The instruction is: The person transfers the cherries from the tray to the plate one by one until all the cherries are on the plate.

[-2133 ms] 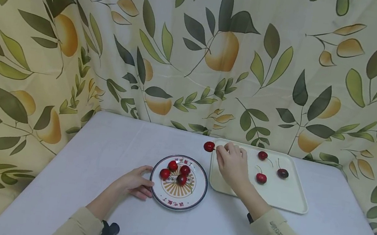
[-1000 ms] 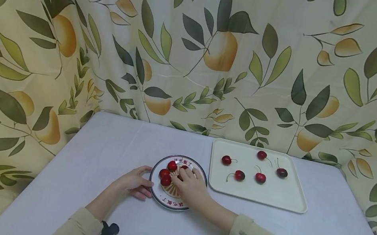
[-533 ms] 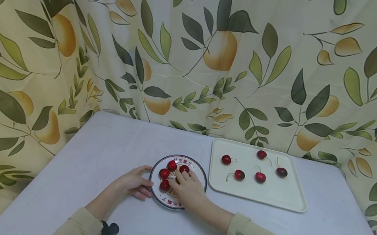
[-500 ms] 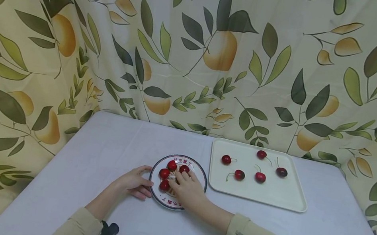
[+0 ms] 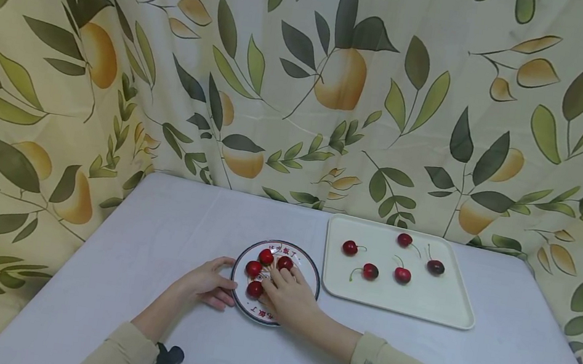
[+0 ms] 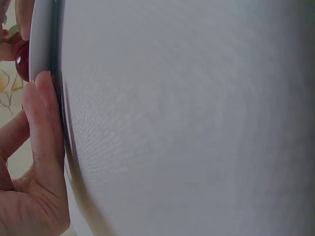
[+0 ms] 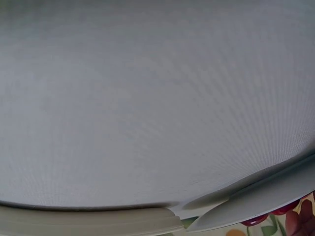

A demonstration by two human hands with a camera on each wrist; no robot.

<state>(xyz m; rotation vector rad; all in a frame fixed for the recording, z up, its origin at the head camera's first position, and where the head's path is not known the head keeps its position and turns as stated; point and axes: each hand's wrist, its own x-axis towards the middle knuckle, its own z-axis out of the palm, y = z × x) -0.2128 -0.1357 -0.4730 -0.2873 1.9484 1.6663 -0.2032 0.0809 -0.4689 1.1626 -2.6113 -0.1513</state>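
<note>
Head view shows right hand [image 5: 294,302] moved from tray [image 5: 437,302] to plate [image 5: 309,266], so work seems now among its four visible cherries [image 5: 254,269]; whether fingers hold one, I cannot tell. Left hand [image 5: 207,282], fingers straight, touches the plate.

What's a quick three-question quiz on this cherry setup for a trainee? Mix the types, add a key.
1. Count: how many cherries lie on the rectangular tray?

2. True or false: the left hand is touching the rectangular tray.

3. Multiple choice: what is the right hand over?
A) the rectangular tray
B) the round plate
C) the bare tablecloth

Key:
1. Five.
2. False; it touches the rim of the round plate.
3. B.
</note>
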